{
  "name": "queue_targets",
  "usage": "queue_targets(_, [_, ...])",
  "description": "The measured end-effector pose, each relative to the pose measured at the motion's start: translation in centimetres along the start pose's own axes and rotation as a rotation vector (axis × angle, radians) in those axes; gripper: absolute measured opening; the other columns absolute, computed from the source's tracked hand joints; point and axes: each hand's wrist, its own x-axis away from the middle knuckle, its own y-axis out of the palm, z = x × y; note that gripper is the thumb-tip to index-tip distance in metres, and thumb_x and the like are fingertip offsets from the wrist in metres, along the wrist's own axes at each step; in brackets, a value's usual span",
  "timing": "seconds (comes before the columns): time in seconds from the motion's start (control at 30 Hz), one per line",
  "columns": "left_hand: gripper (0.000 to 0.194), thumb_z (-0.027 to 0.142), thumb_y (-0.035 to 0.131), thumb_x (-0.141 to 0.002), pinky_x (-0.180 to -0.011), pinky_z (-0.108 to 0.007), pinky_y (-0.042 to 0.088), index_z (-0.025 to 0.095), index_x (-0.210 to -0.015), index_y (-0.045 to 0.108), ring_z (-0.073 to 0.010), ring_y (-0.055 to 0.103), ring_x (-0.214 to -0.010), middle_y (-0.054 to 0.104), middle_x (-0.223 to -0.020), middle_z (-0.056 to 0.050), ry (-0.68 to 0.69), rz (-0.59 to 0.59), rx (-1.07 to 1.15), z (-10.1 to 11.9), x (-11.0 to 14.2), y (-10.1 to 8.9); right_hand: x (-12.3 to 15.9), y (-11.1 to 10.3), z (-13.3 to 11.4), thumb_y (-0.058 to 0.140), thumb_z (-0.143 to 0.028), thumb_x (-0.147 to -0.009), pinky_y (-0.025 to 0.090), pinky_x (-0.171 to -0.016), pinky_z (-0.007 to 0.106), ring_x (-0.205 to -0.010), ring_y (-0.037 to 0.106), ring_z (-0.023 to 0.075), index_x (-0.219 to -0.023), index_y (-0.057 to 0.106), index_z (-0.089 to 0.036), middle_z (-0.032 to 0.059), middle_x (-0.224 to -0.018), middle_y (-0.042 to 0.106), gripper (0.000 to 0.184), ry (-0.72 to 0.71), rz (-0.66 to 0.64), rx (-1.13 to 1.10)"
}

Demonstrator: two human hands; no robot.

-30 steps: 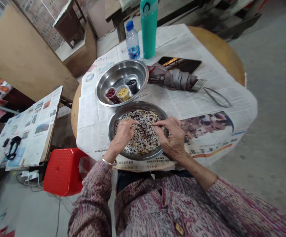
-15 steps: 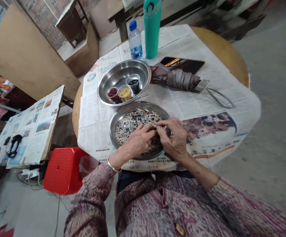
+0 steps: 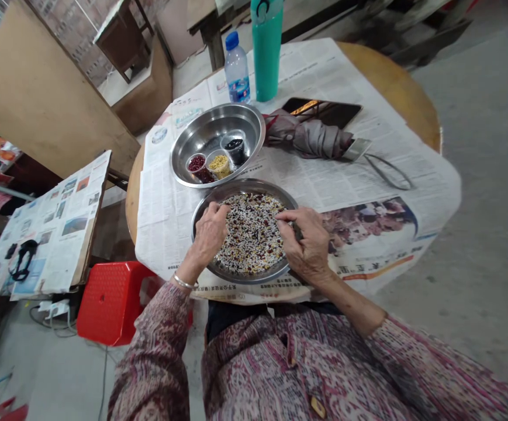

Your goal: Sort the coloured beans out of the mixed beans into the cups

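The mixed grains (image 3: 251, 234), pale with dark and red specks, fill a shallow steel plate (image 3: 201, 213) near the table's near edge. The left hand (image 3: 207, 234) is curled, its fingertips (image 3: 223, 209) down among the grains by the plate's left rim. The right hand (image 3: 308, 242) rests over the right rim, fingers loosely bent toward the grains; neither hand's hold can be made out. Just beyond the plate, almost touching it, a steel bowl (image 3: 205, 137) holds three small cups of grain (image 3: 220, 165). Open newspaper (image 3: 166, 228) extends past the plate's left side, with more room on the right.
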Motion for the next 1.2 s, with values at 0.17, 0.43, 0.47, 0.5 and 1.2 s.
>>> queue_targets(0.17, [0.042, 0.037, 0.073, -0.092, -0.098, -0.041, 0.057, 0.026, -0.129, 0.056, -0.0228, 0.062, -0.107, 0.056, -0.115, -0.005, 0.053, -0.138, 0.157, 1.2, 3.7, -0.2, 0.0, -0.1, -0.1, 0.056, -0.023, -0.095, 0.048, -0.088, 0.044, -0.084, 0.066, 0.0227, -0.095, 0.066, -0.027, 0.0023, -0.087, 0.072, 0.01, 0.004, -0.02, 0.013])
queue_targets(0.43, [0.028, 0.007, 0.052, -0.094, -0.096, -0.04, 0.058, 0.02, -0.116, 0.065, -0.0211, 0.063, -0.1, 0.061, -0.109, -0.007, 0.164, -0.189, 0.201, 4.6, -0.4, 2.0, 0.1, 0.0, 0.0, 0.057, -0.023, -0.094, 0.048, -0.087, 0.044, -0.083, 0.065, 0.0221, -0.093, 0.067, -0.026, 0.0025, -0.087, 0.072, 0.01, 0.006, -0.008, 0.007])
queue_targets(0.47, [0.028, 0.005, 0.05, -0.094, -0.096, -0.04, 0.058, 0.02, -0.113, 0.066, -0.0212, 0.064, -0.1, 0.062, -0.106, -0.007, 0.153, -0.158, 0.196, 4.4, -1.2, 2.1, 0.0, 0.1, 0.0, 0.057, -0.022, -0.094, 0.048, -0.087, 0.043, -0.082, 0.065, 0.0221, -0.093, 0.067, -0.025, 0.0026, -0.087, 0.072, 0.01, 0.007, -0.008, 0.002])
queue_targets(0.5, [0.028, 0.005, 0.048, -0.095, -0.097, -0.041, 0.057, 0.019, -0.112, 0.066, -0.0212, 0.064, -0.101, 0.064, -0.105, -0.007, 0.144, -0.124, 0.196, 4.2, -2.0, 2.2, 0.0, 0.0, 0.0, 0.057, -0.022, -0.094, 0.048, -0.087, 0.043, -0.082, 0.065, 0.0221, -0.093, 0.067, -0.025, 0.0027, -0.086, 0.072, 0.01, 0.008, -0.008, 0.0])
queue_targets(1.2, [0.017, 0.03, 0.056, -0.102, -0.102, -0.045, 0.05, 0.02, -0.111, 0.065, -0.0264, 0.056, -0.108, 0.06, -0.11, -0.011, -0.004, 0.011, -0.128, -0.5, 0.0, -0.3, -0.2, 0.0, -0.2, 0.057, -0.02, -0.094, 0.046, -0.089, 0.044, -0.084, 0.066, 0.0217, -0.094, 0.067, -0.025, 0.002, -0.087, 0.072, 0.011, -0.009, -0.01, -0.012])
